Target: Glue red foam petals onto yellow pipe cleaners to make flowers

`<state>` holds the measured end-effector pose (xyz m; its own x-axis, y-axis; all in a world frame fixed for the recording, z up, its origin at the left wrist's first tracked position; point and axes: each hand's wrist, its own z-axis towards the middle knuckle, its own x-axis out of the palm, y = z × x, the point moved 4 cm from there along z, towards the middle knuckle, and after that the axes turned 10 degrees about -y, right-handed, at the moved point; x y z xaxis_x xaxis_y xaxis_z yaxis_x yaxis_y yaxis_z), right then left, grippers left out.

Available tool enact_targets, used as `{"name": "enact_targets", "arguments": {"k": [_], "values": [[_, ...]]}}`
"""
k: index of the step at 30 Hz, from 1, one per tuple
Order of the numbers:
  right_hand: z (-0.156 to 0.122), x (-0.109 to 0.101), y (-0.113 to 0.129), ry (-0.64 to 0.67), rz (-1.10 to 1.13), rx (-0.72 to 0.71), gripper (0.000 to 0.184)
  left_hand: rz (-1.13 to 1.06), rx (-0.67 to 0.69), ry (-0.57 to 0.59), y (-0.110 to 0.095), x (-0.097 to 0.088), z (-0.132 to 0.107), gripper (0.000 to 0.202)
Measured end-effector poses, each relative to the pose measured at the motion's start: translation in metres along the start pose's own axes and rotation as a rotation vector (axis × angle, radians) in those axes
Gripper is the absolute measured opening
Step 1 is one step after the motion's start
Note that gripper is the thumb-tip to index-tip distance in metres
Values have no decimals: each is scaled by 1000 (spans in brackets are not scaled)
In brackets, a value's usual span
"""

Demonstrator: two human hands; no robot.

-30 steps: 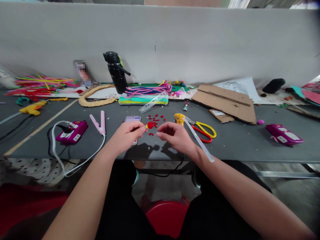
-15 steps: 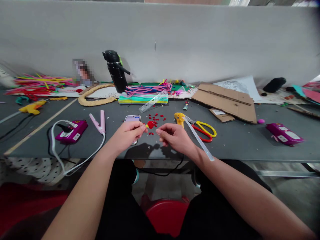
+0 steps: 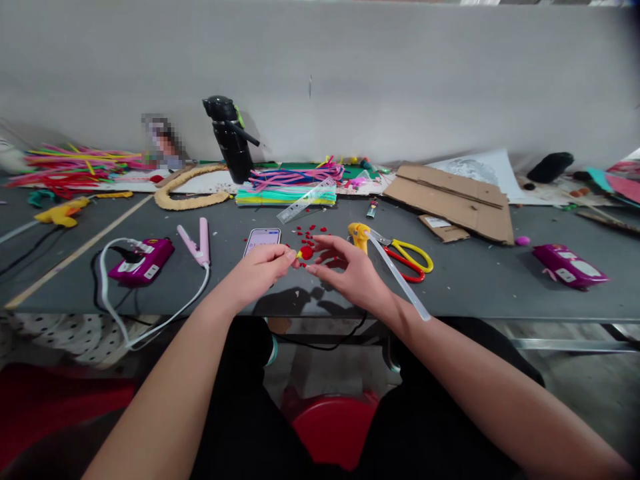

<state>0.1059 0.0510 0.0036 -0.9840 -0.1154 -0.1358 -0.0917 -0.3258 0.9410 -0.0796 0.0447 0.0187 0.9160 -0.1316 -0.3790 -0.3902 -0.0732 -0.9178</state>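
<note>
My left hand (image 3: 267, 270) is closed in a pinch on a small red-and-yellow craft piece (image 3: 307, 253), its round red part facing right. Close by on the right, my right hand (image 3: 345, 267) has its fingers apart and curved around the red end; whether a fingertip touches it I cannot tell. Small red pieces (image 3: 310, 235) lie scattered on the table just behind the hands. Partly covered by my left hand is a phone (image 3: 263, 237) with its screen lit. A yellow glue gun (image 3: 359, 233) with a clear glue stick stands beyond my right wrist.
Scissors (image 3: 413, 257) with red and yellow handles lie beside the glue gun. Pipe cleaners (image 3: 287, 193), a ruler (image 3: 307, 200) and a black bottle (image 3: 230, 143) are at the back. Cardboard (image 3: 450, 200) lies right. A pink flat iron (image 3: 200, 243) and purple power strip (image 3: 145, 260) are left.
My right hand's fingers have spread from a pinch and come closer to the red end of the piece. My left hand still holds it, shifted slightly right.
</note>
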Motion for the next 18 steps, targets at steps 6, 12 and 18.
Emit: {"name": "enact_targets", "arguments": {"k": [6,12,18], "values": [[0,3,-2,31,116,16,45,109,73,16,0,4,0,35],[2,2,2,12,80,13,21,157,85,55,-2,8,0,34],[2,-1,7,-3,45,17,15,173,75,74,-5,9,-1,34]]}}
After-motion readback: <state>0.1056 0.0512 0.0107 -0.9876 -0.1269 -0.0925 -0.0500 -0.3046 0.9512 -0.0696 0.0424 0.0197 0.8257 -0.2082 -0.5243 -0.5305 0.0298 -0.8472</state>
